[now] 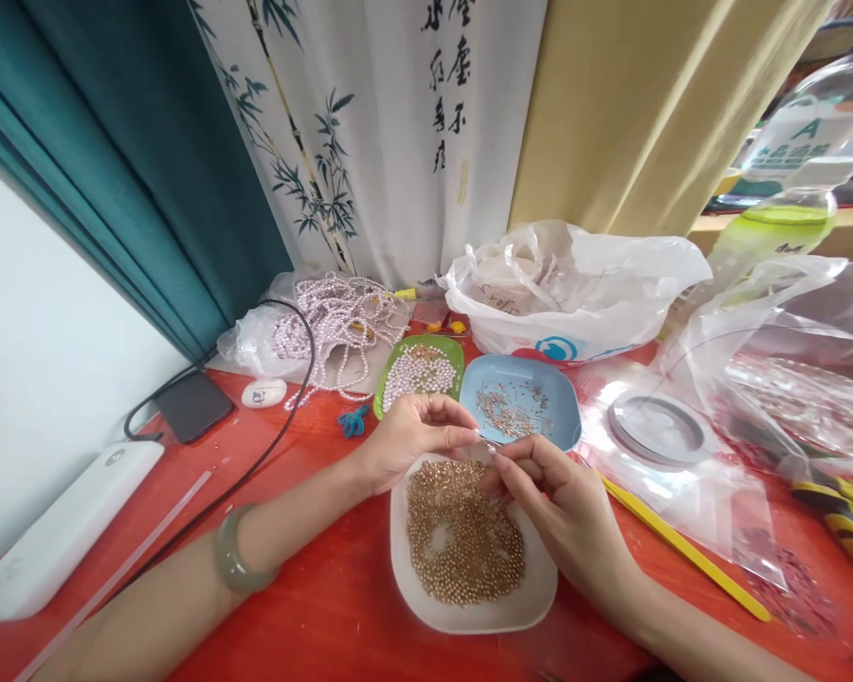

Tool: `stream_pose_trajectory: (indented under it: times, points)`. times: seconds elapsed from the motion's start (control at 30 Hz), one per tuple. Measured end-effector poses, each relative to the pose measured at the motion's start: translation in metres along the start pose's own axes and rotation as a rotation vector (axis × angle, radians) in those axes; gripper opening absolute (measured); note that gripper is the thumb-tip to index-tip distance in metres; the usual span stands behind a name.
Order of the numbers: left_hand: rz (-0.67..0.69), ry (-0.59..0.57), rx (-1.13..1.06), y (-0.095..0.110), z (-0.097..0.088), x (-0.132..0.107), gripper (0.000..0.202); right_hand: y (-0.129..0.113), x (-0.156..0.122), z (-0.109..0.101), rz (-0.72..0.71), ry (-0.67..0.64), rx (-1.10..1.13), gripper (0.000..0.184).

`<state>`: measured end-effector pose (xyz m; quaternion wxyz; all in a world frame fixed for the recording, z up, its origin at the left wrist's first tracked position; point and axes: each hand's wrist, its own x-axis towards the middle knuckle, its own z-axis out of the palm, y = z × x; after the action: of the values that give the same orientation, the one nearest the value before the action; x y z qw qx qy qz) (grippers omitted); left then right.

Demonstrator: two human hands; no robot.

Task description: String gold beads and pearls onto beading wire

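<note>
Above the far rim of a white dish [402, 568] of gold beads [462, 554], which sits toward the near edge of the red tabletop [319, 606], two bare hands meet over a tiny beaded piece [492, 451]: a white bead with what looks like a thin metal pin. The left hand [416, 431], its wrist wearing a jade bangle [238, 554], has thumb and forefinger pressed together on one end. The right hand [547, 478] comes from the right edge's side, thumb and forefinger clamped on the piece by the bead; exactly which finger bears on the pin is too small to tell.

Just beyond the hands, toward the far edge, stand a blue dish [489, 372] of small metal findings [512, 417] and, touching or nearly so on its left, a green dish [382, 384] of pearl beads [416, 379]. To the right lies a long yellow tool [689, 540], slanting toward the near right corner.

The step in hand appears to be fitting the bead and pin together. The next move seems to call for a steady left pinch and a small, precise push or turn from the right fingers, without dropping the piece into the gold beads.
</note>
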<state>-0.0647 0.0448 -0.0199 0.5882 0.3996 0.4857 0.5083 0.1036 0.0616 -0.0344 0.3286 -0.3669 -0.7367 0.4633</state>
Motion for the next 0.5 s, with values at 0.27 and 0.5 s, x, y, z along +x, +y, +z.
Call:
stream_pose_trajectory:
  times: [0.27,0.5]
  points:
    - [0.031,0.005,0.042,0.0002,0.0014,0.0008,0.013,0.0029,-0.0011,-0.0013,-0.009,-0.027,-0.007,0.018]
    - [0.021,0.006,0.043,-0.0032,0.0004,0.0018,0.012,0.0012,-0.0009,-0.0014,0.000,-0.027,0.026,0.017]
